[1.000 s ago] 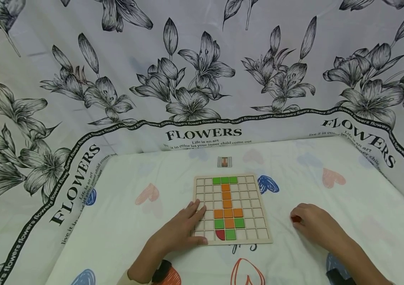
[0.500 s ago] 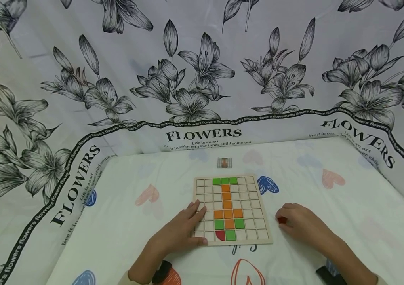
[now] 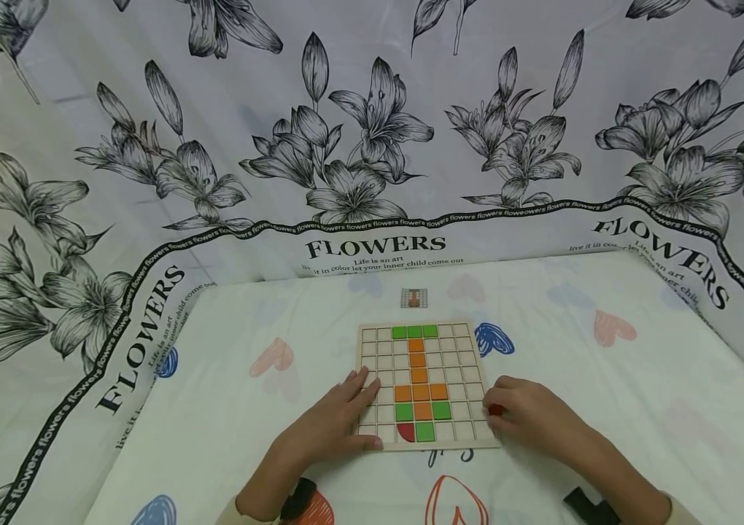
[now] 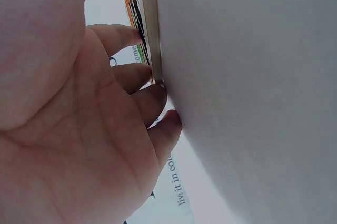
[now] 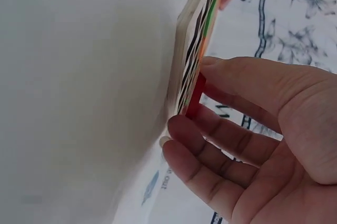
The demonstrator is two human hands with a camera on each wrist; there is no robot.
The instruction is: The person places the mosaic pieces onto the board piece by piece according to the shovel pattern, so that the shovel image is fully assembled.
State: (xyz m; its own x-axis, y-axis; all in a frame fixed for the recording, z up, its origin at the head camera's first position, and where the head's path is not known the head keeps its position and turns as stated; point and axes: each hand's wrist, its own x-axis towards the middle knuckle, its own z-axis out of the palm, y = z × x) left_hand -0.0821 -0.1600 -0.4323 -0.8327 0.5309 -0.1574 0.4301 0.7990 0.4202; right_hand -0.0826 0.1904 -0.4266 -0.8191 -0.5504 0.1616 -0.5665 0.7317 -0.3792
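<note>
A square wooden grid board [image 3: 463, 373] lies flat on the cloth. Orange tiles [image 3: 418, 360] make a column with a short crossbar, and green tiles [image 3: 414, 332] sit at its top and foot. A red quarter-round tile [image 3: 406, 433] is in the front row. My left hand [image 3: 329, 423] rests at the board's left side, fingers stretched over its edge and thumb by the front corner. Over the right edge my right hand [image 3: 532, 410] pinches a red tile [image 5: 196, 97] between thumb and fingers; its outline is mostly hidden by them.
Behind the board lies a small pattern card [image 3: 414, 298] with a grid picture. A white cloth printed with hearts [image 3: 613, 328] covers the surface. At the back hangs a flower-printed curtain [image 3: 372, 146].
My right hand has moved left across the cloth with the red tile, from well right of the board to its right edge. The left hand and the board have stayed in place.
</note>
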